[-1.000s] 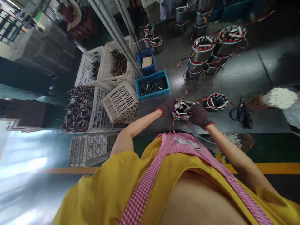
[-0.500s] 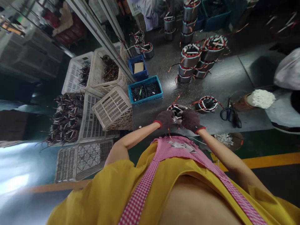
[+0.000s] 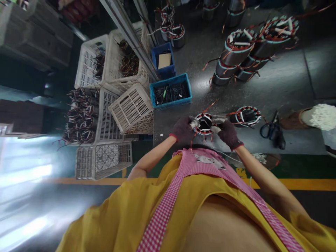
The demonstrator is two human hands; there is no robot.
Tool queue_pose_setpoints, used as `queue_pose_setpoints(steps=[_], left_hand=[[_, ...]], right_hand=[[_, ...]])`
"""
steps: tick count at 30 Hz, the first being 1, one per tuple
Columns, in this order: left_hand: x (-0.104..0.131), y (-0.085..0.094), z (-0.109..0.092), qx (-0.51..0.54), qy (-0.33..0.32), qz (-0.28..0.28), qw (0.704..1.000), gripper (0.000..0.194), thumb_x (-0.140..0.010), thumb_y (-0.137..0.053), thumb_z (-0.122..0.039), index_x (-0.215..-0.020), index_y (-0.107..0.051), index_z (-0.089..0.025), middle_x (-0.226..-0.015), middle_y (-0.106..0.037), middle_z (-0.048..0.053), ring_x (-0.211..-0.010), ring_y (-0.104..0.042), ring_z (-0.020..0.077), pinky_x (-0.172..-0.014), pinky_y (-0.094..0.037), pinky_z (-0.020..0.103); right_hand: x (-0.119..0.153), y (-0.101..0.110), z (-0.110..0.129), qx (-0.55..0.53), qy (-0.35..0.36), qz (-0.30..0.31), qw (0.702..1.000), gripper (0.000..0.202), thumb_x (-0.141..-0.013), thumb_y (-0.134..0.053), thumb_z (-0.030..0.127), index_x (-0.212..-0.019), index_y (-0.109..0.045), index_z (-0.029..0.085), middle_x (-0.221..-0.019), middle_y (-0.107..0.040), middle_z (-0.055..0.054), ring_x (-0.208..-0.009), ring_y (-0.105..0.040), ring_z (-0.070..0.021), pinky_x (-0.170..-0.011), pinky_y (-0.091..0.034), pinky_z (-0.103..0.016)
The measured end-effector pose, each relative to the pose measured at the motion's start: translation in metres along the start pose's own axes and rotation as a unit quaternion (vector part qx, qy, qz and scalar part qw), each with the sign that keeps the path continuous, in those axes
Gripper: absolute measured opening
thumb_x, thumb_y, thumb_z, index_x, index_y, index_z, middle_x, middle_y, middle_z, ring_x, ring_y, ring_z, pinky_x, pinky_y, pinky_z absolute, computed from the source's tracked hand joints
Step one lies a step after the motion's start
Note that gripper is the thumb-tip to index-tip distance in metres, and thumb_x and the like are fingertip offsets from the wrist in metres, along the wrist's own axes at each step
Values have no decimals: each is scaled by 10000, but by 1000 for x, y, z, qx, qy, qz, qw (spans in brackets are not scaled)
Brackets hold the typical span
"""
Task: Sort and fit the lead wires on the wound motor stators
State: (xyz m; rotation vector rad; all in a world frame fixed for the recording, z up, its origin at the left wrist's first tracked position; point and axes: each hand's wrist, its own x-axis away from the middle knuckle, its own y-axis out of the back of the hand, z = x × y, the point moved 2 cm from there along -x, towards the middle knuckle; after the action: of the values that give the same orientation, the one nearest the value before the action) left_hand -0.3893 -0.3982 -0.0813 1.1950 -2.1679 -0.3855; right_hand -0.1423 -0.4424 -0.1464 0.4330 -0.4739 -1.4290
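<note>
Head view: at table (image 3: 262, 91) centre, near its front edge, a wound stator (image 3: 204, 123) lies flat. The left hand (image 3: 182, 129), in a dark glove, grips its rim at nine o'clock, fingers curled around a pale stub that I cannot identify. The right hand (image 3: 229, 133), gloved too, clamps the rim at three o'clock. To work it well, I judge both grips should keep the ring steady and stay clear of the loose red leads. A second stator (image 3: 245, 116) sits just beside at three o'clock, scissors (image 3: 273, 130) beyond it, a blue bin (image 3: 170, 92) at eleven o'clock. Fingertips are hidden behind the windings; the apron (image 3: 207, 168) cuts off the table's near edge.
</note>
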Motion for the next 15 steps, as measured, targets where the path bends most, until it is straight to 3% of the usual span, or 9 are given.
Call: queue_pose_setpoints(steps=[3, 7, 13, 15], left_hand=[[6, 9, 5, -28, 5, -12, 1000, 156, -1083, -744, -203, -1116, -885, -146, -1148, -886, 102, -1041, -815, 245, -956, -628, 331], [8, -6, -13, -215, -72, 22, 974, 264, -990, -905, -316, -1214, -920, -175, -1326, -853, 179, -1186, -821, 360, -1004, -632, 423], [-7, -10, -48, -413, -151, 129, 889, 277, -1070, -668, -108, -1186, -918, -128, -1227, -868, 225, -1195, -832, 394, -955, -627, 463], [-8, -9, -54, -417, -140, 144, 886, 275, -1038, -672, -62, -1148, -917, -120, -1218, -870, 230, -1218, -826, 404, -974, -620, 464]], right_hand=[[-6, 2, 5, 36, 28, -4, 999, 358, -891, -830, 466, -1140, -936, 232, -1442, -841, -151, -1349, -761, -418, -1171, -618, -616], [-14, 2, 11, 99, 37, 26, 994, 259, -888, -780, 428, -942, -931, 225, -1440, -853, -139, -1359, -743, -420, -1179, -594, -599], [-13, 7, 2, 65, 63, 63, 994, 268, -876, -772, 419, -996, -924, 234, -1428, -848, -151, -1341, -755, -419, -1133, -628, -605], [-9, 7, 4, 67, 67, 69, 993, 239, -864, -811, 419, -1007, -924, 264, -1442, -838, -140, -1416, -723, -421, -1164, -623, -623]])
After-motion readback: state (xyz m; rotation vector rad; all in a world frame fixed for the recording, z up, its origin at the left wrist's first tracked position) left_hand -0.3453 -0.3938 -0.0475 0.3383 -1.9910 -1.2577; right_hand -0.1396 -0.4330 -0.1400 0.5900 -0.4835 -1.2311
